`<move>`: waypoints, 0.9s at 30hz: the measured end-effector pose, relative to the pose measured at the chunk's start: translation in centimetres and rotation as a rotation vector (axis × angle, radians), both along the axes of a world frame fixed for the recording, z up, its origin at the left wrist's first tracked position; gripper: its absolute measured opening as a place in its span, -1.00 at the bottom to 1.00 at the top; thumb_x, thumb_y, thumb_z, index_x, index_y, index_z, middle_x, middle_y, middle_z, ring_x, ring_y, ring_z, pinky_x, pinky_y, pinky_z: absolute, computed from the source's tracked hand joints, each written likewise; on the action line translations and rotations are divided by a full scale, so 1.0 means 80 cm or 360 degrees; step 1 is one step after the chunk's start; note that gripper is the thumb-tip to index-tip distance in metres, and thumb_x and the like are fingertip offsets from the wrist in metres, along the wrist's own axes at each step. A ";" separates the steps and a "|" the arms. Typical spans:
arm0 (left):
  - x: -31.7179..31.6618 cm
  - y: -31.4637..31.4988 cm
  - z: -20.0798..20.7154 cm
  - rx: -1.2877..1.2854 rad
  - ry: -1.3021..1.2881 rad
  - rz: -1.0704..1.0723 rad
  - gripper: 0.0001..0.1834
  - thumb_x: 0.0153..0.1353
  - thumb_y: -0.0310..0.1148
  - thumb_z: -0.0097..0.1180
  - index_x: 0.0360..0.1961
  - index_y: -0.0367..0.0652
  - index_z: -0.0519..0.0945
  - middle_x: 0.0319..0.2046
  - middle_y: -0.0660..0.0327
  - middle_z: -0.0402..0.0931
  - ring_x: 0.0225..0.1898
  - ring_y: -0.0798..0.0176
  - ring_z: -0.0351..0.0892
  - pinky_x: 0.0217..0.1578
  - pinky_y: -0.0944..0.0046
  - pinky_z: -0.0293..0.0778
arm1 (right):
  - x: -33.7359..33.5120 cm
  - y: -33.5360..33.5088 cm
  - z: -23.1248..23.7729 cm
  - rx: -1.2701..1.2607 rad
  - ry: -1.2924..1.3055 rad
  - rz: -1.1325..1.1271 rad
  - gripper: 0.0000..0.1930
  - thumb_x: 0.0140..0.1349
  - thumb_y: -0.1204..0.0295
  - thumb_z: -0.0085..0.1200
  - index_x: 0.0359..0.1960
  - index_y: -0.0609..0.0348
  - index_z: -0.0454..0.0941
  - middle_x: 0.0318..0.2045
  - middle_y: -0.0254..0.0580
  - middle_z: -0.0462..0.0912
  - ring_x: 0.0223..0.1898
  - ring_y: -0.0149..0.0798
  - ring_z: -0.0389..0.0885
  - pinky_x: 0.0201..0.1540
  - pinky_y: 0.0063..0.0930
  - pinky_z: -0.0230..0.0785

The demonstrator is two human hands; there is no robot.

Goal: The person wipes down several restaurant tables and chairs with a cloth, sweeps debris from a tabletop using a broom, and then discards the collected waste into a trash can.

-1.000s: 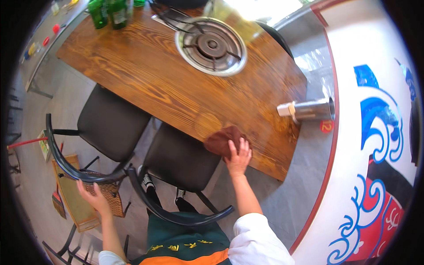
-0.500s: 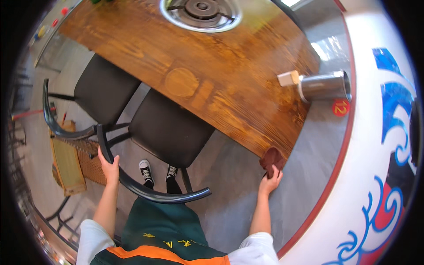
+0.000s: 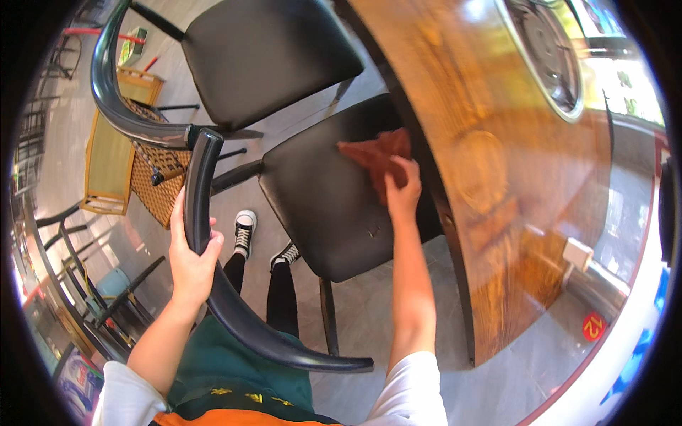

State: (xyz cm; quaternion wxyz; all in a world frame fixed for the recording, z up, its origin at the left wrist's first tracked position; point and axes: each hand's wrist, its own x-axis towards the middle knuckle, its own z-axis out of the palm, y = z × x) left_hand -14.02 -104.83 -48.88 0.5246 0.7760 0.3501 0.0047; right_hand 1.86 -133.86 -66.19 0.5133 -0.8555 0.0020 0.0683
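Observation:
My left hand (image 3: 193, 266) is closed round the curved black back rail (image 3: 249, 330) of a chair. That chair's dark padded seat (image 3: 320, 213) extends partly under the table edge. Over the seat, my right hand (image 3: 403, 186) pinches a reddish-brown cloth (image 3: 380, 153), which lies bunched against the seat's surface near the table. A small light mark (image 3: 374, 231) shows on the seat below the cloth.
To the right stands a wooden table (image 3: 455, 92) with a round burner (image 3: 543, 60) set in it. A second black chair (image 3: 270, 53) is beyond the first. Left are a yellow-framed wooden piece (image 3: 114, 153) and woven wicker (image 3: 160, 181). A white box (image 3: 577, 253) sits by a metal cylinder (image 3: 600, 287).
My right hand has carried the cloth from the table's near corner leftward onto the chair seat. The left hand keeps hold of the back rail. The view has turned and come closer to the chairs.

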 end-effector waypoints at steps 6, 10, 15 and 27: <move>0.007 -0.008 0.010 -0.0142 0.0072 0.0110 -0.18 -0.02 -0.67 0.01 0.30 -0.12 0.01 -0.15 0.11 0.38 -0.29 0.40 0.42 -0.19 0.39 0.42 | 0.080 0.065 -0.086 -0.1132 -0.0280 0.0079 -0.47 0.02 0.04 0.14 0.08 -0.33 0.36 0.23 -0.18 0.19 0.19 0.05 0.16 0.06 0.11 0.08; 0.005 -0.005 0.005 -0.0186 0.0078 0.0166 -0.18 -0.01 -0.67 0.00 0.31 -0.18 -0.04 -0.15 0.08 0.38 -0.28 0.39 0.42 -0.17 0.38 0.41 | 0.028 0.159 -0.094 -0.1250 -0.0582 0.0409 -0.67 0.02 0.21 0.09 -0.11 -0.25 0.48 -0.01 -0.31 0.37 0.01 -0.10 0.29 -0.13 -0.14 0.22; 0.010 -0.007 0.001 -0.0195 0.0126 0.0208 -0.17 0.00 -0.64 0.01 0.30 -0.22 -0.06 -0.16 0.05 0.38 -0.28 0.37 0.43 -0.17 0.39 0.40 | -0.120 0.160 -0.105 -0.0491 -0.0728 0.1142 -0.70 -0.03 0.29 0.08 -0.19 -0.07 0.49 -0.17 -0.39 0.45 -0.12 -0.25 0.40 -0.18 -0.30 0.25; 0.006 -0.013 0.004 -0.0103 0.0136 0.0245 -0.14 0.01 -0.56 0.10 0.31 -0.18 -0.07 -0.16 0.08 0.38 -0.28 0.36 0.43 -0.20 0.40 0.41 | -0.189 0.092 -0.101 -0.0769 -0.0770 0.1271 -0.70 0.02 0.21 0.05 -0.17 -0.13 0.52 -0.07 -0.42 0.42 -0.04 -0.25 0.35 -0.16 -0.12 0.19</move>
